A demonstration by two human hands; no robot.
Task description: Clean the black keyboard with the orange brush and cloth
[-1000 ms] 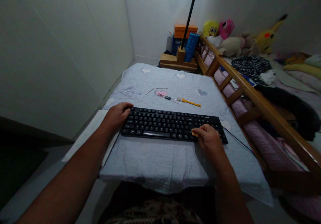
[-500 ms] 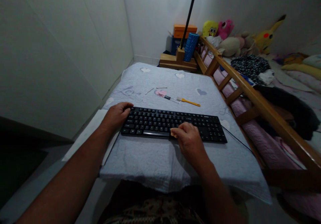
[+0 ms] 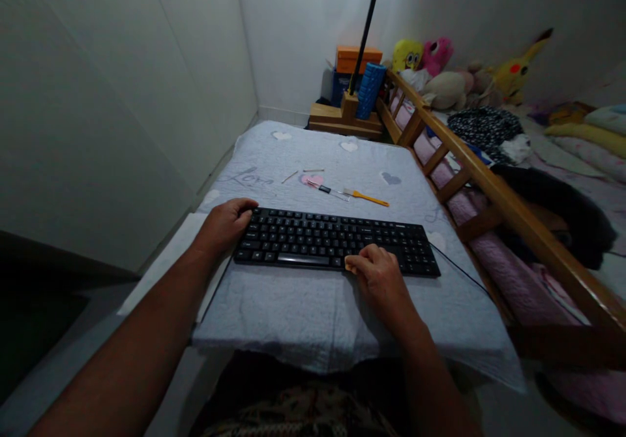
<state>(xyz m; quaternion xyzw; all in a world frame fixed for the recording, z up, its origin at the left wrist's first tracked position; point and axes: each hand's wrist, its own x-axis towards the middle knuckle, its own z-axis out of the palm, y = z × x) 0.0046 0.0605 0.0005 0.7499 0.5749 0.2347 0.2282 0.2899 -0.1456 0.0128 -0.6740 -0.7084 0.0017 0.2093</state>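
A black keyboard (image 3: 303,236) lies flat across the cloth-covered table. My left hand (image 3: 229,223) grips its upper left corner, thumb and fingers closed on the edge. Pinched in my right hand (image 3: 379,271) is a small tan-orange piece (image 3: 350,265), perhaps sponge or cloth, mostly hidden by the fingers. It presses on the bottom row of keys, right of the space bar. Beyond the keyboard lie a yellow-handled brush (image 3: 369,198), a thin tool with a dark middle and clear ends (image 3: 325,190), and two cotton swabs (image 3: 313,170).
A cable (image 3: 460,269) runs from the keyboard's right side towards the wooden bed rail (image 3: 469,169). White sheets (image 3: 161,267) stick out at the table's left edge. Behind the table stand a black pole (image 3: 366,29), a blue foam roller (image 3: 371,91) and an orange box (image 3: 358,59).
My right hand has slid a short way right along the bottom row with the tan-orange piece. The left hand keeps its hold on the corner. The whole view has shifted slightly.
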